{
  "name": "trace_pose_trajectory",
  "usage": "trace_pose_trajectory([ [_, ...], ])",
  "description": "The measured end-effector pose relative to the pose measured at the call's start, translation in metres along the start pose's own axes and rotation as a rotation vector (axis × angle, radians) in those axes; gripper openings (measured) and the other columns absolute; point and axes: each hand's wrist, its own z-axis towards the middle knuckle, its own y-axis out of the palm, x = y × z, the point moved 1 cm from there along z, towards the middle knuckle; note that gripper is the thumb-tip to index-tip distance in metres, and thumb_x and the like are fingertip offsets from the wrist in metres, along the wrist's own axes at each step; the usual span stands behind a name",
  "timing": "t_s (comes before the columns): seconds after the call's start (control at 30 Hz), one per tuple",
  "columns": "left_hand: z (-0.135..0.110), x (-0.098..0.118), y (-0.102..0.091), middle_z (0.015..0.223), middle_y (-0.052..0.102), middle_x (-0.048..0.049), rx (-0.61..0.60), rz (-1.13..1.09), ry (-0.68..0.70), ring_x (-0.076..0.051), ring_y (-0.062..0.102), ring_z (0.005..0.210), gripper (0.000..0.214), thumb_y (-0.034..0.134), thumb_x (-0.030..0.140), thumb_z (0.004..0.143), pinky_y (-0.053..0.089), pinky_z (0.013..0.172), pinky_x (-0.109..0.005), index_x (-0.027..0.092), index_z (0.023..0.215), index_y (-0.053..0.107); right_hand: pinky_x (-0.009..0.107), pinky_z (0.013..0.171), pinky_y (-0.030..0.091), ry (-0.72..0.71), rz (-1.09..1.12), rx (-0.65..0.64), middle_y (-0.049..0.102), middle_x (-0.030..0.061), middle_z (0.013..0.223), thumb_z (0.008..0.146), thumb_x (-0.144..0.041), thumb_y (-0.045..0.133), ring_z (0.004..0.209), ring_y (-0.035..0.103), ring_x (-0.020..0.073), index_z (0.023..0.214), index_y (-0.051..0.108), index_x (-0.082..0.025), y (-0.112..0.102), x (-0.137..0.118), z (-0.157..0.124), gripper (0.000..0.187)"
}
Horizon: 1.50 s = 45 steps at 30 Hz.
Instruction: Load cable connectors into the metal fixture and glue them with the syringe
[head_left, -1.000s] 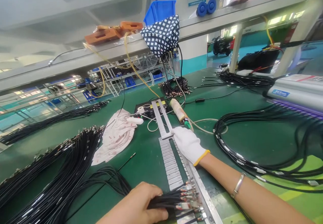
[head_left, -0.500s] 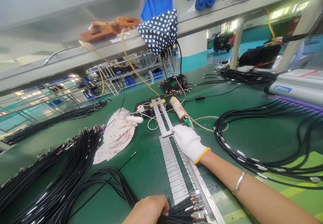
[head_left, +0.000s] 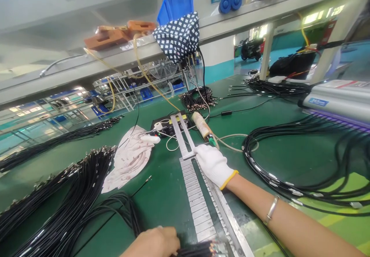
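My left hand [head_left: 158,241], bare and curled, is at the bottom edge, closed on a bundle of black cables [head_left: 192,249]. The cables' metal-tipped ends [head_left: 217,247] point right and lie over the near end of the slotted metal fixture [head_left: 199,210]. My right hand [head_left: 214,165] wears a white glove with a yellow cuff. Its fingers are wrapped round the side rail of that fixture, by the joint with a forked metal bar [head_left: 179,137]. The thumb side touches this joint.
Black cable bundles [head_left: 66,195] and a white cloth [head_left: 128,156] lie left. Behind the fixture are a black box [head_left: 163,122] and a taped-handle tool [head_left: 202,125]. Coiled cables [head_left: 260,164] run right to a silver machine [head_left: 341,98]. A shelf beam [head_left: 138,52] crosses above.
My left hand has moved left and down, drawing the cable ends down along the fixture. My right hand keeps its hold. The whole view has shifted slightly.
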Motion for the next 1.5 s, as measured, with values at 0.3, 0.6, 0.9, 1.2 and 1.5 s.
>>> trace_pose_trajectory([
  [0.3, 0.055, -0.003, -0.011, 0.097, 0.063, -0.0034, 0.285, -0.083, -0.178, -0.021, 0.058, 0.092, 0.009, 0.062, 0.022, 0.088, 0.039, 0.082, -0.03, 0.019, 0.08, 0.059, 0.035, 0.107, 0.039, -0.038, 0.12, 0.054, 0.066, 0.0091, 0.12, 0.101, -0.019, 0.042, 0.114, 0.059, 0.023, 0.123, 0.066, -0.019, 0.015, 0.02, -0.005, 0.032],
  [0.6, 0.041, -0.005, -0.016, 0.114, 0.064, -0.0018, 0.329, -0.391, -0.126, -0.021, 0.057, 0.108, 0.043, 0.076, 0.028, 0.079, 0.042, 0.093, -0.028, 0.022, 0.119, 0.063, 0.042, 0.105, 0.047, -0.051, 0.176, -0.014, 0.065, -0.0039, 0.13, 0.103, -0.034, 0.042, 0.118, 0.061, 0.0205, 0.124, 0.064, -0.032, 0.006, 0.047, -0.012, 0.03],
  [0.9, 0.038, -0.036, -0.024, 0.11, 0.073, -0.0029, 0.231, -0.377, -0.012, -0.021, 0.067, 0.102, 0.037, 0.079, 0.023, 0.079, 0.046, 0.081, -0.025, 0.022, 0.115, 0.072, 0.037, 0.091, 0.059, -0.36, 0.186, -0.124, 0.06, -0.0024, 0.14, 0.096, -0.04, 0.052, 0.12, 0.063, 0.0225, 0.14, 0.056, -0.036, -0.042, 0.005, -0.052, 0.044],
  [1.2, 0.055, -0.031, -0.018, 0.103, 0.073, -0.0027, 0.445, -0.358, 0.024, -0.016, 0.064, 0.09, 0.016, 0.063, 0.023, 0.094, 0.045, 0.079, -0.023, 0.017, 0.107, 0.071, 0.039, 0.084, 0.062, -0.884, -0.104, 0.173, 0.068, 0.0101, 0.123, 0.079, -0.023, 0.059, 0.105, 0.069, 0.0274, 0.135, 0.057, -0.018, -0.031, -0.02, -0.058, 0.056],
  [1.5, 0.068, -0.032, -0.007, 0.111, 0.073, -0.0069, 0.479, -0.278, -0.023, -0.023, 0.065, 0.106, 0.013, 0.06, 0.018, 0.095, 0.042, 0.098, -0.033, 0.016, 0.104, 0.07, 0.044, 0.08, 0.063, -0.792, -0.2, 0.015, 0.067, 0.0099, 0.126, 0.083, -0.021, 0.059, 0.102, 0.07, 0.0299, 0.125, 0.068, -0.025, -0.013, -0.023, -0.063, 0.043],
])
